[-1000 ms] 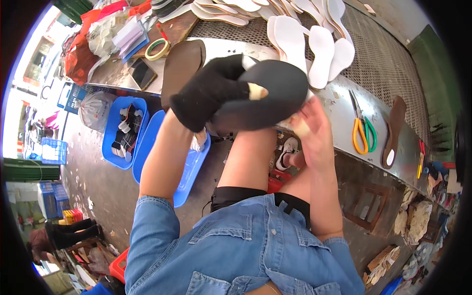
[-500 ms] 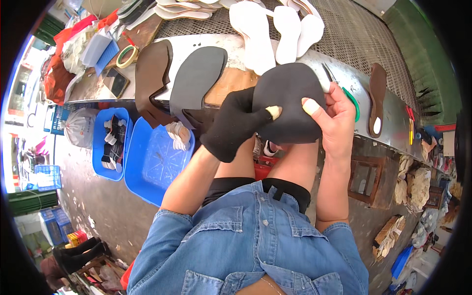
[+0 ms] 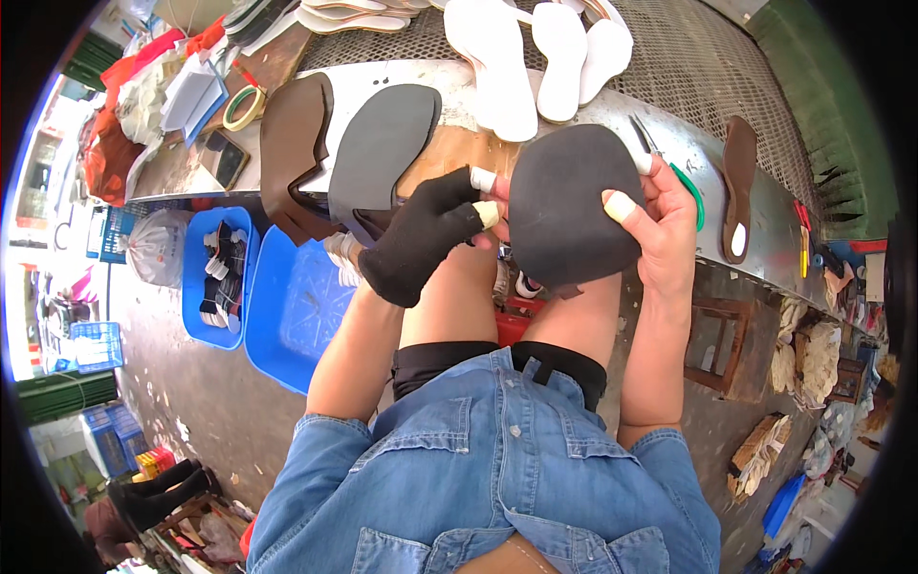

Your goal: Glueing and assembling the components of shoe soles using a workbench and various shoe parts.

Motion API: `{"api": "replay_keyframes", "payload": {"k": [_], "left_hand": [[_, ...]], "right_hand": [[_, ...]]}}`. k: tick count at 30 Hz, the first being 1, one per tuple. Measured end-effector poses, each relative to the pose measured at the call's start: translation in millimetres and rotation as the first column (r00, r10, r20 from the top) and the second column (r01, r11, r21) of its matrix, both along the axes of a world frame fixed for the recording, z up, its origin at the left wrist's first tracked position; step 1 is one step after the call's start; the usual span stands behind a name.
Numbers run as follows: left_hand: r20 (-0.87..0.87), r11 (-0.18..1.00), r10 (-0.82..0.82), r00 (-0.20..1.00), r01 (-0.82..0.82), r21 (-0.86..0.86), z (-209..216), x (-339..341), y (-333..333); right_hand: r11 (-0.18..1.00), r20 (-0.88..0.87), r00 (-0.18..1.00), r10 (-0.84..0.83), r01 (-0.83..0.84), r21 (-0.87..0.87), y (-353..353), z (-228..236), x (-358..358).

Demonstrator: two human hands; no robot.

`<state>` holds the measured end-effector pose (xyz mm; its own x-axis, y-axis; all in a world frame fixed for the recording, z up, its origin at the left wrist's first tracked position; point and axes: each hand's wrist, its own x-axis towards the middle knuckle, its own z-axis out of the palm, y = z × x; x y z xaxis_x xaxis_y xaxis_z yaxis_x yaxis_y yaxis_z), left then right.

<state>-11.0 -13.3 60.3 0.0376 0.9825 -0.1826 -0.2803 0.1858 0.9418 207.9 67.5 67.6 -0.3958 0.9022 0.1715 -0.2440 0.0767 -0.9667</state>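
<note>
Piece (image 3: 572, 196): dark, rounded and sheet-like, it was held up in the air over the person's lap, by the front edge of the bench (image 3: 710, 158), one broad face toward the head view.
Right hand (image 3: 664, 225): its grip was closed on the right edge, taped thumb on the near face, fingers partly hidden behind.
Left hand (image 3: 427, 234): black-gloved, it had just come off the near face, where its thumb had been pressing; the grip was now partly open, with nothing I could see in it, fingertips just beside the left edge. Whether any touched, I couldn't tell.
Hold: two hands had become one, so I judged the right was bearing the weight alone and the left was free.
Bench: a grey sheet (image 3: 382, 139) and a brown sheet (image 3: 295, 124) lay leftward; scissors (image 3: 690, 198) lay behind the right hand.
</note>
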Motion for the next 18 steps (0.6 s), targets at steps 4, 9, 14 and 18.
{"api": "replay_keyframes", "payload": {"k": [4, 9, 14, 18], "left_hand": [[0.041, 0.987, 0.015, 0.999, -0.022, 0.160, -10.6, 14.1, 4.4], [0.115, 0.973, 0.197, 0.974, -0.209, 0.101, 1.4, 37.2, 1.8], [0.134, 0.975, 0.132, 0.982, -0.153, 0.159, 4.0, 39.3, 7.1], [0.099, 0.986, 0.114, 0.989, -0.125, 0.112, 10.0, 37.6, 9.4]], "right_hand": [[0.941, 0.218, 0.929, -0.300, 0.250, 0.229, 0.5, -10.7, -8.9], [0.856, 0.271, 0.903, -0.333, 0.169, 0.489, -40.6, 8.7, -23.4], [0.982, 0.101, 0.991, -0.088, 0.070, 0.175, -39.0, 5.5, -28.3], [0.999, -0.063, 0.998, -0.006, 0.004, -0.032, -34.0, 0.1, -25.8]]}}
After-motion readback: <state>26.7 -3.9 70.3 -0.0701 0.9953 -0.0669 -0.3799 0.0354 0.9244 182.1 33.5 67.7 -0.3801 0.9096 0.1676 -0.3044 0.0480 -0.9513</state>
